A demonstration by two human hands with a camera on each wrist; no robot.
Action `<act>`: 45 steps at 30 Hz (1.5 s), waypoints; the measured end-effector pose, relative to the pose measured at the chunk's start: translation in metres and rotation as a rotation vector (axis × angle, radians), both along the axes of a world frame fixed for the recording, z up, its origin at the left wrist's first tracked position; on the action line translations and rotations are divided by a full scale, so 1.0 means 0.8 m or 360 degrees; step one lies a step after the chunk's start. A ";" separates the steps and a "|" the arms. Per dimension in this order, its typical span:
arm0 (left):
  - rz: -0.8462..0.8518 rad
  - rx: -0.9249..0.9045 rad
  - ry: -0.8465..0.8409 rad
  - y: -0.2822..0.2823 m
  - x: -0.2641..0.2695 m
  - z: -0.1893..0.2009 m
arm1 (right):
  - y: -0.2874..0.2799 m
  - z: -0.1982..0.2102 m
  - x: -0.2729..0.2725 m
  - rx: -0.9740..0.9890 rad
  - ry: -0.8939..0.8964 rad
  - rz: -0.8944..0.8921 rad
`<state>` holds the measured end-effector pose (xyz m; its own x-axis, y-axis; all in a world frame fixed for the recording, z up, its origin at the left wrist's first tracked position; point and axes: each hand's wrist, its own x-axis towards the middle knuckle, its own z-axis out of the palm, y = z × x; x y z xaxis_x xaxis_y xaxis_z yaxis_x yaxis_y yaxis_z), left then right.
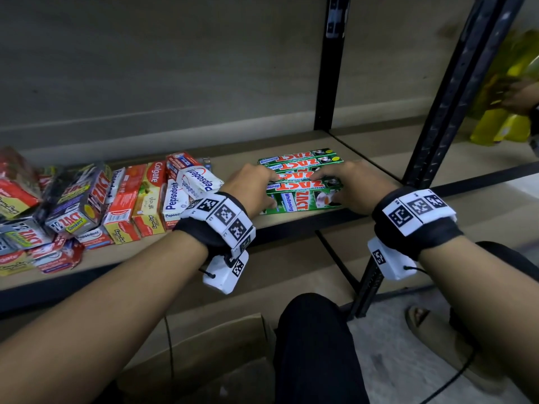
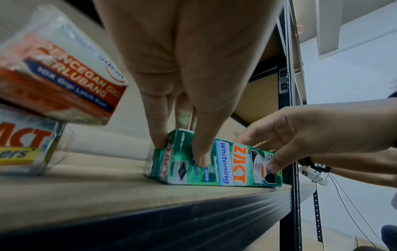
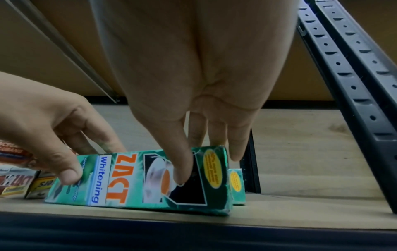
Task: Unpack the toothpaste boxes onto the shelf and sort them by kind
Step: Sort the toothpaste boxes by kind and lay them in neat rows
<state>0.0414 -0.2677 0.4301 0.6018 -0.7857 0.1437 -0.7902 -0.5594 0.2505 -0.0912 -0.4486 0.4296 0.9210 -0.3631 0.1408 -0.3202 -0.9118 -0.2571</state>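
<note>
Several green Zact Whitening boxes [image 1: 303,196] lie side by side in a row on the right part of the wooden shelf [image 1: 367,161]. My left hand [image 1: 269,190] holds the row's left end, thumb on the front box's face and fingers over the tops. My right hand [image 1: 325,186] holds the right end the same way. The left wrist view has my left hand [image 2: 180,151] with its thumb pressed on the front green box [image 2: 234,166]. In the right wrist view my right hand [image 3: 199,159] pinches that box [image 3: 120,178], and a second green box [image 3: 237,185] sits behind it.
A loose pile of mixed boxes [image 1: 96,205], Pepsodent, Colgate and dark Zact Smokers, covers the shelf's left part. A black upright post [image 1: 443,112] stands right of the green row. A cardboard carton [image 1: 221,345] sits below by my knee. Another person's hand holds yellow packs [image 1: 507,112] at far right.
</note>
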 end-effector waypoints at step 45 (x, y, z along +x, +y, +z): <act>0.0016 -0.0359 -0.0043 0.060 -0.033 -0.031 | 0.013 -0.005 0.009 -0.0072 -0.0254 0.0050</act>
<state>0.0149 -0.2196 0.4052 0.6029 -0.7259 0.3309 -0.7929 -0.4995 0.3491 -0.0837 -0.4386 0.4256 0.8964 -0.3245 0.3019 -0.2496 -0.9325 -0.2612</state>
